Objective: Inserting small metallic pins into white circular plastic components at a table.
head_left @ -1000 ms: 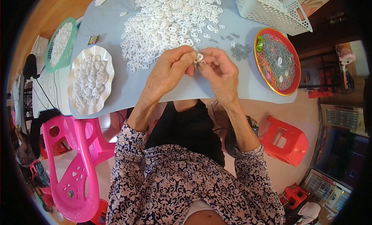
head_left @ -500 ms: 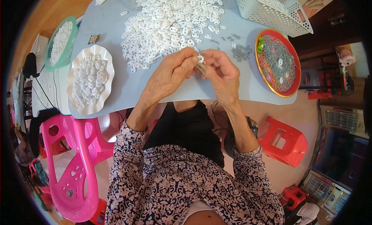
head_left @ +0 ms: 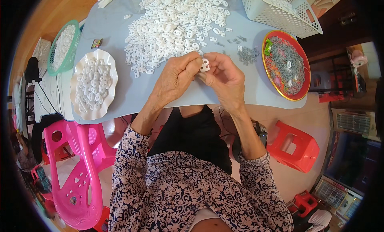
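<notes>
Above the near part of the table, my left hand is closed, thumb and forefinger pinching a small white plastic piece with dark holes. My right hand meets it from the other side, thumb against the lower edge of that piece and the other fingers curled behind. Whether a small grey part sits in the piece is too small to tell. Beyond my hands lies a big heap of similar white pieces. Small grey pins form a little pile to the right.
A white wavy-rimmed dish of white pieces stands left; a red gold-rimmed plate of grey pins stands right. A white perforated basket and a green basket flank the table. A pink chair and red stool stand below.
The white piece has turned between my fingers, so its holed face now shows more fully. My right thumb has shifted down and left along it. Both hands stay in nearly the same place.
</notes>
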`<action>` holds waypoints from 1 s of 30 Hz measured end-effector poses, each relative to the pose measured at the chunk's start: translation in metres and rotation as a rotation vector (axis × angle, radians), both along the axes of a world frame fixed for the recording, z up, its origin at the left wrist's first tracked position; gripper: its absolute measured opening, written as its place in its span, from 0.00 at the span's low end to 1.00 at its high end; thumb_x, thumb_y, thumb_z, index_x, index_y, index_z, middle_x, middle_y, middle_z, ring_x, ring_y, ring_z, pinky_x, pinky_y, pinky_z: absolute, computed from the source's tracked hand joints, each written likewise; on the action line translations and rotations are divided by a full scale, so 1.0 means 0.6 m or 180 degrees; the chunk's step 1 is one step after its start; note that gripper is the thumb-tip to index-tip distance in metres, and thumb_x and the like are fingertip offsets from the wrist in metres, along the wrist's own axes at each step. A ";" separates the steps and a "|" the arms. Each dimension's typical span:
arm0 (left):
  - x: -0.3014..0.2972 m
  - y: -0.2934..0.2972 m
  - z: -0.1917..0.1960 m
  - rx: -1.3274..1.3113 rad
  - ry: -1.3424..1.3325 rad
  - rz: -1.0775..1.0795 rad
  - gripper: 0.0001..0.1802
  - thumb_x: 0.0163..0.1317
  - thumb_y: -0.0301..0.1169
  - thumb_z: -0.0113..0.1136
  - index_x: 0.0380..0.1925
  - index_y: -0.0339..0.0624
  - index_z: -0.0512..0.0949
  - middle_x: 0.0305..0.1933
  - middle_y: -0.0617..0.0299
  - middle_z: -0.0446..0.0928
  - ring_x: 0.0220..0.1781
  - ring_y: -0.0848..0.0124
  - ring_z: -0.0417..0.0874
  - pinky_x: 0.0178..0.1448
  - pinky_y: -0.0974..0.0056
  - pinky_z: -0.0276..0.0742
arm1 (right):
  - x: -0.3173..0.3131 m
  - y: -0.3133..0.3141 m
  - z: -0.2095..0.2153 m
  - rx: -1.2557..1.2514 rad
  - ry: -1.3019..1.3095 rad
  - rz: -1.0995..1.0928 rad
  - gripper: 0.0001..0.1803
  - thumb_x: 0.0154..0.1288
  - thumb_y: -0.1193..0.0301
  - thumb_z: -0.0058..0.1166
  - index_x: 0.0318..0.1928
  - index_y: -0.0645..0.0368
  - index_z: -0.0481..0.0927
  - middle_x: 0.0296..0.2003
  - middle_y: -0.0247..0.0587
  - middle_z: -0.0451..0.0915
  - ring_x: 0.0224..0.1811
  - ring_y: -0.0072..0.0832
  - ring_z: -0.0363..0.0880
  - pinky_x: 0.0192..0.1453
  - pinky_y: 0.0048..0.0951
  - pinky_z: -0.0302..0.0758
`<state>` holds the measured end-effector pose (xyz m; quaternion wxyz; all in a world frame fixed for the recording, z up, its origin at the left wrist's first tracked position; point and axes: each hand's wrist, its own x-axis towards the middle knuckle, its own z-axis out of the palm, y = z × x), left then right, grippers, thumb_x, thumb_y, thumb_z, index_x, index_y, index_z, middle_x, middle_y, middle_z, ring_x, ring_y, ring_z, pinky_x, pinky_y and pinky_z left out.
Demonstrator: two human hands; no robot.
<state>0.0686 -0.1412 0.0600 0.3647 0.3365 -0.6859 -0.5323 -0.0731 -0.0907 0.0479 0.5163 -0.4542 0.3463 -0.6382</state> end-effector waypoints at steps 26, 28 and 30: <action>0.005 -0.005 -0.010 -0.0008 0.0015 -0.0366 0.14 0.70 0.32 0.43 0.29 0.35 0.71 0.21 0.68 0.66 0.25 0.80 0.65 0.31 0.72 0.64 | -0.030 -0.014 0.009 -0.0803 0.2435 -0.0669 0.15 0.51 0.75 0.65 0.39 0.60 0.75 0.24 0.37 0.76 0.24 0.23 0.74 0.30 0.23 0.74; 0.004 -0.004 -0.009 -0.0029 0.0014 -0.0353 0.14 0.70 0.32 0.43 0.29 0.35 0.71 0.21 0.68 0.66 0.25 0.80 0.65 0.31 0.72 0.64 | -0.027 -0.012 0.011 -0.0849 0.2493 -0.0714 0.15 0.51 0.74 0.65 0.39 0.60 0.75 0.24 0.37 0.76 0.24 0.23 0.75 0.30 0.23 0.74; 0.003 -0.003 -0.011 -0.0023 0.0075 -0.0321 0.13 0.70 0.32 0.43 0.28 0.35 0.71 0.21 0.68 0.65 0.25 0.80 0.65 0.30 0.72 0.63 | -0.026 -0.011 0.012 -0.0899 0.2552 -0.0758 0.15 0.51 0.74 0.65 0.39 0.60 0.75 0.24 0.37 0.76 0.24 0.23 0.75 0.30 0.23 0.73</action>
